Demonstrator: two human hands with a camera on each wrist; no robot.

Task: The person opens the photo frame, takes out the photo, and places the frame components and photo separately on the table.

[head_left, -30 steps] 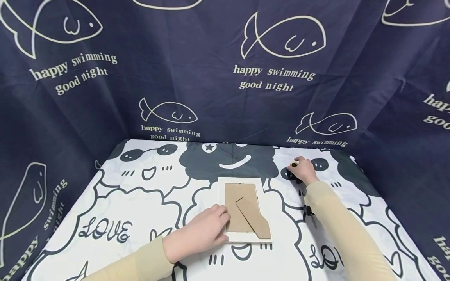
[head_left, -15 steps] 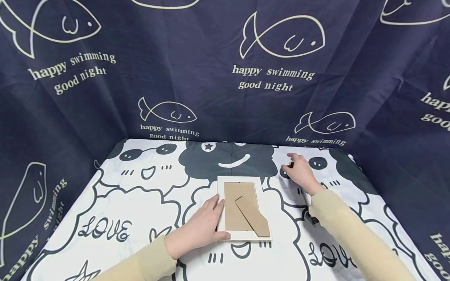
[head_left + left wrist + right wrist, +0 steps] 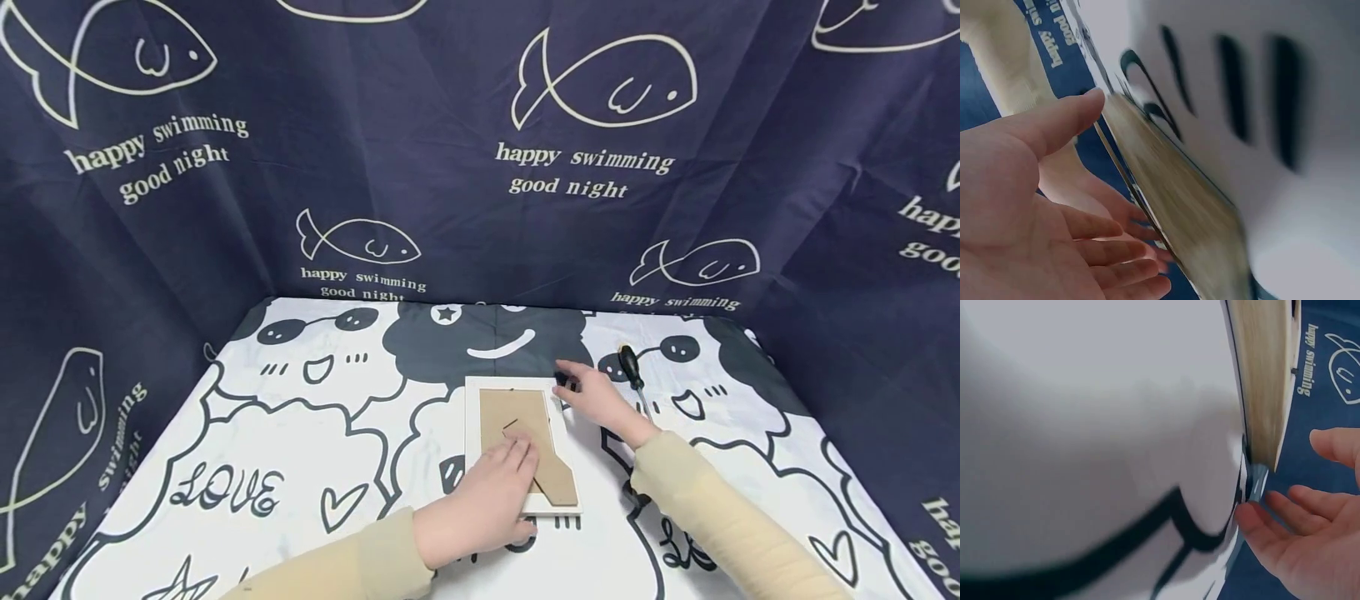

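A white picture frame (image 3: 473,421) lies face down on the table, its brown cardboard back (image 3: 513,408) and fold-out stand (image 3: 557,482) facing up. My left hand (image 3: 483,498) rests flat on the lower part of the back, fingers straight. My right hand (image 3: 592,398) is open beside the frame's far right corner, fingertips at its edge and holding nothing. A black-handled screwdriver (image 3: 631,367) lies on the cloth just behind the right hand. In the left wrist view the palm (image 3: 1035,206) is open beside the frame (image 3: 1172,200). In the right wrist view, relaxed fingers (image 3: 1310,550) sit by the frame's corner (image 3: 1263,381).
The table wears a white cloth with black cartoon prints (image 3: 300,417). Dark blue fish-print curtains (image 3: 480,167) wall it in at the back and on both sides. Bare cloth stretches to the left of the frame.
My right hand let go of the screwdriver at the back right and moved left to the frame's far right corner. My left hand slid from the frame's left edge onto the cardboard back.
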